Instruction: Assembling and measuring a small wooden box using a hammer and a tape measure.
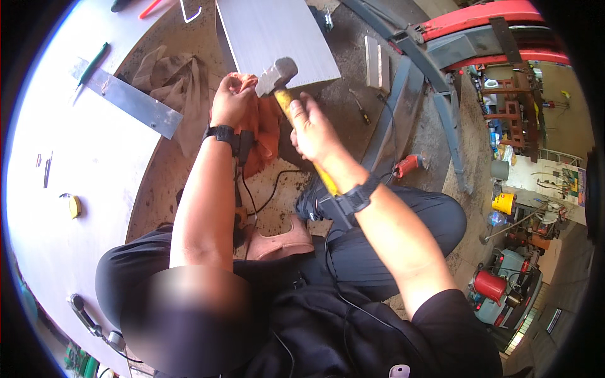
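My right hand [313, 129] grips the yellow handle of a hammer [277, 74], whose grey steel head is raised just in front of the near edge of a grey sheet-metal box [271, 34]. My left hand [232, 99] is closed on an orange cloth [265, 129], pressed against the lower left corner of that box. Both wrists carry black bands. What lies under the cloth is hidden.
A large pale metal sheet [69, 157] curves along the left, with a steel strip [129, 99], a green pen [93, 63] and a yellow tape measure [74, 206] on it. A brown rag [173, 85], a screwdriver [361, 108], a red power tool [408, 165] and grey steel bars [441, 107] lie on the dirt floor.
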The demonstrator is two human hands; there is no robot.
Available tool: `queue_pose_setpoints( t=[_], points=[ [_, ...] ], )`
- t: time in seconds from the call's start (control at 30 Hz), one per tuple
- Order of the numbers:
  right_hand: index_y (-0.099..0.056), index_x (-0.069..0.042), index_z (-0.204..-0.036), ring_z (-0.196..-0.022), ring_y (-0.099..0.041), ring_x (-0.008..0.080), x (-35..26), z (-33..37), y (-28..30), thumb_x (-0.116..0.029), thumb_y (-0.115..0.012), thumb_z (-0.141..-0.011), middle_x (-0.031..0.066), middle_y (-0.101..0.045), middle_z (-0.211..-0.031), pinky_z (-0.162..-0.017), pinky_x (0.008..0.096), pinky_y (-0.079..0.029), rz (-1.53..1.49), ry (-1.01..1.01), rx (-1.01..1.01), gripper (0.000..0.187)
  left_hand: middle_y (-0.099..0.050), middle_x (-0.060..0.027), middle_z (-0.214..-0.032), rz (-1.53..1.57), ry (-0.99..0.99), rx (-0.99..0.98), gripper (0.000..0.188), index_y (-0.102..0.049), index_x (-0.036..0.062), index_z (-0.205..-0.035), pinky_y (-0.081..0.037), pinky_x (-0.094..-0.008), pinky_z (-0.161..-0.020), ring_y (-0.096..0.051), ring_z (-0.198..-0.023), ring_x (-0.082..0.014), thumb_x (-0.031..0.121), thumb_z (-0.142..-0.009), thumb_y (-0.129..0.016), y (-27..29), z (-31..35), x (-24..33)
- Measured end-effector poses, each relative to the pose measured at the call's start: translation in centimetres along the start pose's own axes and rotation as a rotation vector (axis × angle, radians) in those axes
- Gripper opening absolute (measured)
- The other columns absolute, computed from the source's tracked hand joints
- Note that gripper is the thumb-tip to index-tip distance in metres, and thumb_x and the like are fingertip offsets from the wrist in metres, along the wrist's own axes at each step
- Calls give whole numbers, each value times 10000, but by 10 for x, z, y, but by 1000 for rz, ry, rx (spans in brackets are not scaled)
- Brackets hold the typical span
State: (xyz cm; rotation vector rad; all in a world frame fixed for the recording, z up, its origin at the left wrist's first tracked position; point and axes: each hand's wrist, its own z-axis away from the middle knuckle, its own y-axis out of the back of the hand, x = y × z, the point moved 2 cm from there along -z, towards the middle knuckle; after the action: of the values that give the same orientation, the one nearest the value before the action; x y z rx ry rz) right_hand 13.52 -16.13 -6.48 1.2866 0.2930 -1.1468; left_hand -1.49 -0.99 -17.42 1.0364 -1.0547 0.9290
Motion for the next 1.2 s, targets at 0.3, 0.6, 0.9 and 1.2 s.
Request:
queue_pose_setpoints(
  t=[0.3,0.6,0.9,1.2],
  points=[
    [-323,30,-1533,-1210,-588,509,1,-3,-27,-517,-397,-1067,382,-618,-1239,-1016,519,-489,152,-1,13,723,-697,-108,-1140,288,253,-161,480,-601,-54,-1268,-535,-306,-893,-663,-1035,-182,145,-867,-773,0,-11,-4],
    [-351,-38,-1539,-787,-728,350,-4,0,-24,-557,-420,-1061,211,-724,-870,-766,447,-556,96,70,87,708,-725,-83,-1096,420,639,-310,317,-681,48,-1176,-545,-350,-811,-679,-941,-179,189,-902,-755,16,-11,20],
    [-392,-40,-1507,-1159,-619,506,-15,-2,-21,-501,-413,-1074,353,-659,-1170,-959,522,-507,237,-12,25,633,-743,-82,-1011,481,679,-348,211,-702,92,-1144,-551,-360,-778,-696,-847,-213,172,-948,-702,14,-14,-4],
    [-326,19,-1519,-993,-673,515,-5,-4,-26,-550,-373,-1063,371,-683,-996,-831,568,-547,310,113,-6,731,-728,-99,-1071,443,594,-434,281,-695,73,-1164,-535,-390,-832,-684,-884,-226,237,-938,-714,17,-18,3]
  ],
)
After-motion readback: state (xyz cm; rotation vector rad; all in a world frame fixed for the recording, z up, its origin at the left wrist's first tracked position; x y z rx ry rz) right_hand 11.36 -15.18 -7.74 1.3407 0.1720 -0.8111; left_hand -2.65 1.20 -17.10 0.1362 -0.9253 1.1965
